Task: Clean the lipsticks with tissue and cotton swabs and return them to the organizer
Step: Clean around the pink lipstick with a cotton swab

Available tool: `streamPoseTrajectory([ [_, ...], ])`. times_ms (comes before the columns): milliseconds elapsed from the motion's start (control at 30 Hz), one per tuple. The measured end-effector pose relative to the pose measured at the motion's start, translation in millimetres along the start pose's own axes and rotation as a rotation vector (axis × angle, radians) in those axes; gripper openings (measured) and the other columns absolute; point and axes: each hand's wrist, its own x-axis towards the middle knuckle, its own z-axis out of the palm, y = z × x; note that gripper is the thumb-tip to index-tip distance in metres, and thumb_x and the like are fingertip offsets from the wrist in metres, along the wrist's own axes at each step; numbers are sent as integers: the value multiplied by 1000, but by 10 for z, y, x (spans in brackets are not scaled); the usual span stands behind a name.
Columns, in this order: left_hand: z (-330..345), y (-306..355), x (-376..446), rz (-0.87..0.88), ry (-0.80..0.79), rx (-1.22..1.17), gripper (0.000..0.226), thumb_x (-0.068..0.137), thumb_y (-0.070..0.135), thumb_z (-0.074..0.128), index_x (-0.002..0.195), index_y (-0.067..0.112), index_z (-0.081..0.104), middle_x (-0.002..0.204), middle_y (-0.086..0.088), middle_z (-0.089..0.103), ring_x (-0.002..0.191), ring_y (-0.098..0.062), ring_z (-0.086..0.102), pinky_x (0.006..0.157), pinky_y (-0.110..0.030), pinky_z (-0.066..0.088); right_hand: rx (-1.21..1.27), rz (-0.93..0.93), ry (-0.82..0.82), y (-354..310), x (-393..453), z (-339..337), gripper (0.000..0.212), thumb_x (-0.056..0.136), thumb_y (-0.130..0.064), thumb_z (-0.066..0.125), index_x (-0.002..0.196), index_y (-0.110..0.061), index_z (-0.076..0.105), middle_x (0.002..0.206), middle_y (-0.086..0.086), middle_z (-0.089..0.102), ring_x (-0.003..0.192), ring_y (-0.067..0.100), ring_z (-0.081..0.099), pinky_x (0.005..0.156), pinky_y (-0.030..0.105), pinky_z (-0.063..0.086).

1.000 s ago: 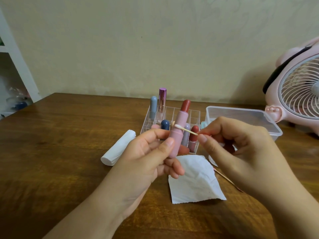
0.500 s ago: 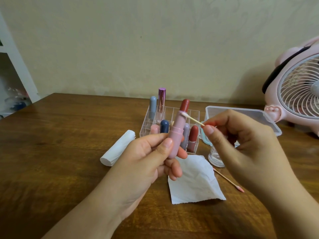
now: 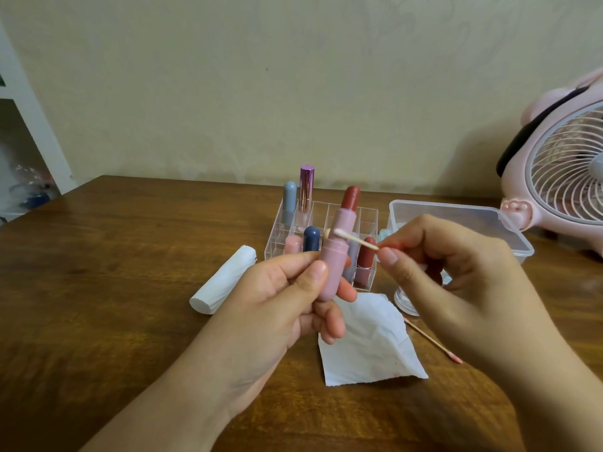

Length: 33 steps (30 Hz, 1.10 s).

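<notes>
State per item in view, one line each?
pink lipstick: uncapped, red bullet extended, held upright
left hand: grips the pink lipstick
right hand: pinches the cotton swab
cotton swab: white tip against the lipstick's pink tube
organizer: partly filled, several lipsticks upright
tissue sheet: flat on table, faint red marks
tissue roll: lying on its side
used swab: on table, pink tip
plastic box: lid on
</notes>
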Motion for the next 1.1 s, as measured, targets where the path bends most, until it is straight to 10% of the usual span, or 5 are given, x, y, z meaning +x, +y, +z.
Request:
streamPoseTrajectory([
  [1100, 19, 55, -4, 20, 66, 80, 24, 75, 22, 62, 95, 10, 69, 73, -2, 69, 50, -10, 56, 47, -18, 45, 31, -10, 73, 24, -16, -8, 15, 86, -31, 56, 78, -21, 62, 66, -1, 55, 54, 11, 48, 48, 18, 37],
])
